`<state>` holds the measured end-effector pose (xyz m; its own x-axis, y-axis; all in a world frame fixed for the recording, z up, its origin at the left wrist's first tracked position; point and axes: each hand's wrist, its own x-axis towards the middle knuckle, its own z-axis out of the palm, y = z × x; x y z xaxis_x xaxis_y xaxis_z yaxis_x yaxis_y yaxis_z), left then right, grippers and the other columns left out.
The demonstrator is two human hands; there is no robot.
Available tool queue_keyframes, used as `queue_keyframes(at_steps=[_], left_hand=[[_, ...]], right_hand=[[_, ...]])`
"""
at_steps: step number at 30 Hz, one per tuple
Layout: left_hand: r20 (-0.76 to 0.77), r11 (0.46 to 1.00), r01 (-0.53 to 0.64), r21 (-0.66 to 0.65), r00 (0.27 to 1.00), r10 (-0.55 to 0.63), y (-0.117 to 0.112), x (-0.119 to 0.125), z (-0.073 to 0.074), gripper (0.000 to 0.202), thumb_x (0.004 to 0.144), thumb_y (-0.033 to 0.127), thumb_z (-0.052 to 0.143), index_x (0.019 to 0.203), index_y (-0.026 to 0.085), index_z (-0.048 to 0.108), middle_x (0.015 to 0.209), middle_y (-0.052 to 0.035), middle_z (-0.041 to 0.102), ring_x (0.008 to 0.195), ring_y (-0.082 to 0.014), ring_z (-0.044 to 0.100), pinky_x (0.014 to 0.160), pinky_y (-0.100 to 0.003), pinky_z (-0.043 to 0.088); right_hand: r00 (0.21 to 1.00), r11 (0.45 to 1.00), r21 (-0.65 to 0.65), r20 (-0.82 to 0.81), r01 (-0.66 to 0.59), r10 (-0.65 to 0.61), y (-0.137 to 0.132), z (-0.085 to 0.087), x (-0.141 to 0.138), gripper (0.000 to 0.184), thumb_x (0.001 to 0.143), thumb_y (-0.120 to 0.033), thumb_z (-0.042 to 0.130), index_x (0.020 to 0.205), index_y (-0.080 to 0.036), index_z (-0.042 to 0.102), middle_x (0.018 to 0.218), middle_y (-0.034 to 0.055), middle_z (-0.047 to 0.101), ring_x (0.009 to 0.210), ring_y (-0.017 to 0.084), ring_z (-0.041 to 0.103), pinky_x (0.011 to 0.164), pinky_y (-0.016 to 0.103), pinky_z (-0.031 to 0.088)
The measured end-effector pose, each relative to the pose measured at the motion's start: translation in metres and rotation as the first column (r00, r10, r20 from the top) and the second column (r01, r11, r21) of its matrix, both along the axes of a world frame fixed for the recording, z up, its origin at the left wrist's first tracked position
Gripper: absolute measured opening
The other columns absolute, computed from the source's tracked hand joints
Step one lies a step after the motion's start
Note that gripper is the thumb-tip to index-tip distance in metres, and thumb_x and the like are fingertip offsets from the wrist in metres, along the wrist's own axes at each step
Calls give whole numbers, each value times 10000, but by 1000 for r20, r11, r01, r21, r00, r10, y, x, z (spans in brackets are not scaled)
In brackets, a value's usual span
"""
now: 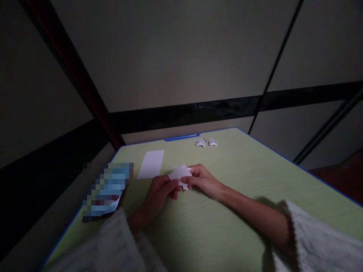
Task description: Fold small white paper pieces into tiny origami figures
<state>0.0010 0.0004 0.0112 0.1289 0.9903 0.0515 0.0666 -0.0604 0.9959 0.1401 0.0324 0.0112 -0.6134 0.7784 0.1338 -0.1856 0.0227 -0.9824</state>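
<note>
A small piece of folded white paper (182, 172) is held up between both hands, a little above the table. My left hand (162, 189) pinches its lower left side, thumb on top. From the right, my right hand (202, 180) grips the other side, its thumb lying across the front of the paper. Pointed corners stick out at the top, at the right and below; the fingers hide part of the folds. Behind the left hand, a flat sheet of white paper (151, 164) lies on the table.
Two small folded paper figures (200, 143) stand near the far edge of the light green table (204, 234). At the left lies a dark-edged device with a blurred screen (109, 192). A blue strip (182, 137) runs along the back edge, before a panelled wall (176, 56).
</note>
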Motion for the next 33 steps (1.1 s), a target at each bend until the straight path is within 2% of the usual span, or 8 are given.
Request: queue_keyframes(at_steps=[5,10,15,20,23,33], left_hand=[[-9,1000,3,-17,1000,-3,0,0,-2,227,609,278,522,432,135,521,357,35,474,367,-73,403,424,-208,308],[-60,1000,9,-20,998,-10,1,0,-2,228,614,276,503,431,139,506,349,42,462,359,-70,397,417,-204,308],[-88,999,-33,39,995,37,2,1,3,207,629,256,514,464,135,490,396,48,472,405,-63,403,439,-189,314],[-34,985,-157,77,987,159,3,3,6,103,606,229,544,579,149,485,404,81,448,390,-57,409,394,-168,303],[-27,971,-221,93,974,224,4,3,6,105,571,194,574,595,154,479,401,89,445,382,-54,422,381,-158,310],[-75,959,-222,177,968,238,3,2,0,92,550,183,597,602,146,530,437,71,472,395,-55,434,378,-151,326]], right_hand=[[983,985,-80,-93,150,-157,1,-1,0,172,563,-250,613,620,-117,519,492,-37,513,437,51,430,446,187,299],[962,966,-55,-98,252,-256,1,-2,1,157,584,-248,595,566,-113,517,497,-31,506,429,43,415,441,190,283],[966,969,-46,-70,244,-247,2,-2,0,197,569,-283,612,547,-115,511,451,-47,472,394,35,371,413,186,242],[973,973,-61,-61,221,-224,2,-3,-1,214,550,-295,627,564,-113,516,464,-39,492,404,42,395,420,186,260],[974,973,-67,-44,221,-224,3,-4,-1,220,542,-295,631,568,-108,517,459,-41,489,397,38,389,414,183,251],[981,978,-78,14,195,-194,2,-3,-1,199,530,-249,632,544,-105,496,455,-47,478,390,29,361,401,173,221]])
